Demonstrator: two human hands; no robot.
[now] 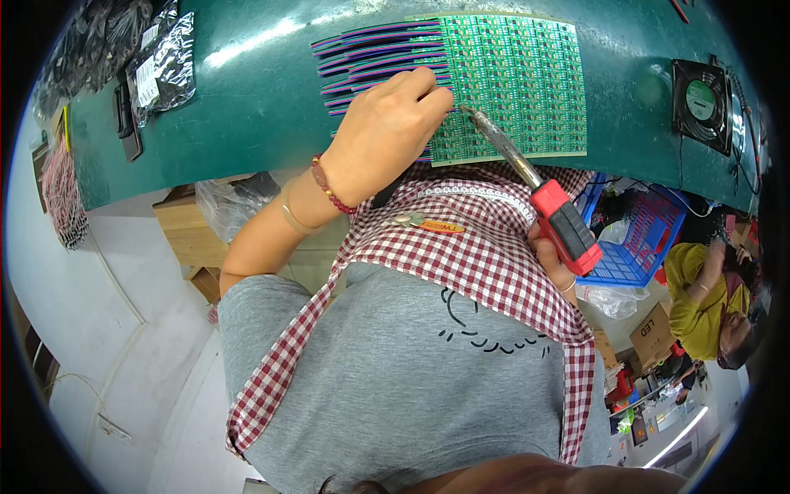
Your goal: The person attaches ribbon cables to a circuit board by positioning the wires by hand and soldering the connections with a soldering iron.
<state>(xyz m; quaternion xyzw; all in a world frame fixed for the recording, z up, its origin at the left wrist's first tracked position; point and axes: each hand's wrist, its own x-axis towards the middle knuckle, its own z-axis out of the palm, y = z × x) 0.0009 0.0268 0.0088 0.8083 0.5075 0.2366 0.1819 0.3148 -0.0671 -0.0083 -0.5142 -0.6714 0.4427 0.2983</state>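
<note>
A green panel of small circuit boards (514, 90) lies on the green tabletop. Flat bundles of dark wires with pink and purple strands (378, 51) run off its left side. My left hand (395, 111) is over the panel's left edge, thumb and fingers pinched together; what they hold is hidden behind them. In my right hand (550, 253) is a red and black soldering gun (564, 222), its metal barrel slanting up and left. The gun's tip comes down on or just above the boards, close to my left fingertips; contact cannot be made out.
A black fan (701, 107) with a cable stands at the table's right. Plastic bags (164, 70) and a bundle of red and white wires (62, 193) are at the left. Below the right table edge sits a blue basket (629, 255); another person (699, 288) is beyond it.
</note>
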